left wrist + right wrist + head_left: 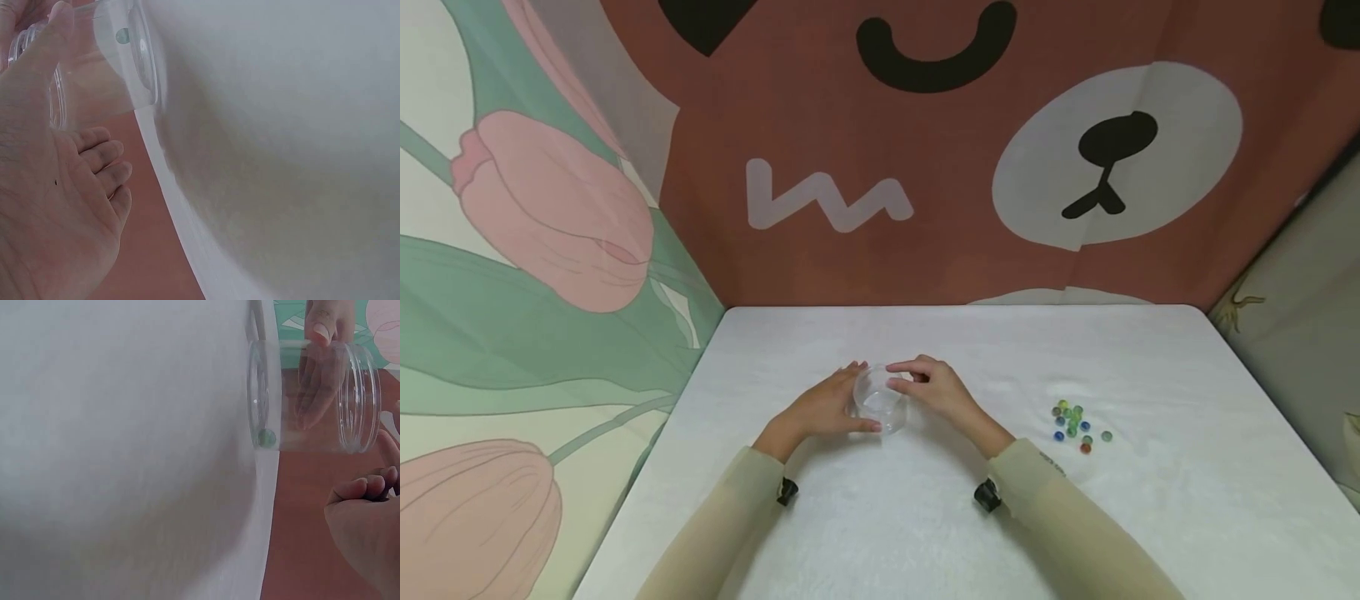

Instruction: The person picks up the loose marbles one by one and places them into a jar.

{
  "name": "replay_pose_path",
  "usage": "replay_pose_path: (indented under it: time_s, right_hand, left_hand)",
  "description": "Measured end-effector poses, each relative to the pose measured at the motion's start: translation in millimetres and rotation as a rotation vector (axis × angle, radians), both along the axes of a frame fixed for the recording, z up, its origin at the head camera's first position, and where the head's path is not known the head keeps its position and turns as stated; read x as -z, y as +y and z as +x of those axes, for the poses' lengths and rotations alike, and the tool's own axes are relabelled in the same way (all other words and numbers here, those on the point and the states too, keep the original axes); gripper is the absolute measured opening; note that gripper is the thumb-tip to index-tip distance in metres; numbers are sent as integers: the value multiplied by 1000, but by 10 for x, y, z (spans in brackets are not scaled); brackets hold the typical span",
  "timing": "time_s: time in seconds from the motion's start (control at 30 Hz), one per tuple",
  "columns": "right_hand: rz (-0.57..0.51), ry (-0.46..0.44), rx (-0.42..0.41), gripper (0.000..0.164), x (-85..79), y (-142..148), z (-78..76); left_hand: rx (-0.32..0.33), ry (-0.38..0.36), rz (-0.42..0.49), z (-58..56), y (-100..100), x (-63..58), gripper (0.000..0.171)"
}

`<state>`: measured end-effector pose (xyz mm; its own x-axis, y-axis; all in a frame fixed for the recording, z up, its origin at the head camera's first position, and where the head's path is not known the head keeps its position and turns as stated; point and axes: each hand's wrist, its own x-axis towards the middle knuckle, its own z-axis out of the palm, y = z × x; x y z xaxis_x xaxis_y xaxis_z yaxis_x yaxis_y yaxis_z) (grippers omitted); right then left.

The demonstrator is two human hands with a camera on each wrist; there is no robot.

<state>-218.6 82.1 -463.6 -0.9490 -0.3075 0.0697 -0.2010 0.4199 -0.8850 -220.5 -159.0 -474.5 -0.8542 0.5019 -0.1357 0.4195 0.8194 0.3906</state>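
Observation:
A clear jar with a threaded mouth stands upright on the white table. My left hand holds its left side, thumb in front and fingers round the back. Inside, low by the base, lies one green marble, seen through the wall in both wrist views. At the right of the jar's rim is my right hand, its thumb and index finger apart and reaching over the mouth with nothing between them. The other fingers of that hand are curled in.
To the right on the table lies a loose cluster of marbles, green, blue, yellow and one reddish orange. A brown cloth with a bear print hangs behind the table's far edge. A flowered cloth hangs along the left.

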Motion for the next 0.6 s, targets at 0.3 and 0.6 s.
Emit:
replay_pose_path:
  time_s: [0.3, 0.6]
  right_hand:
    - [-17, -30, -29, 33, -27, 225, 52]
    - [2, -48, -30, 40, -84, 485, 133]
  left_hand:
    - [-14, 3, 1, 5, 9, 5, 110]
    - [-21, 10, 13, 24, 2, -12, 110]
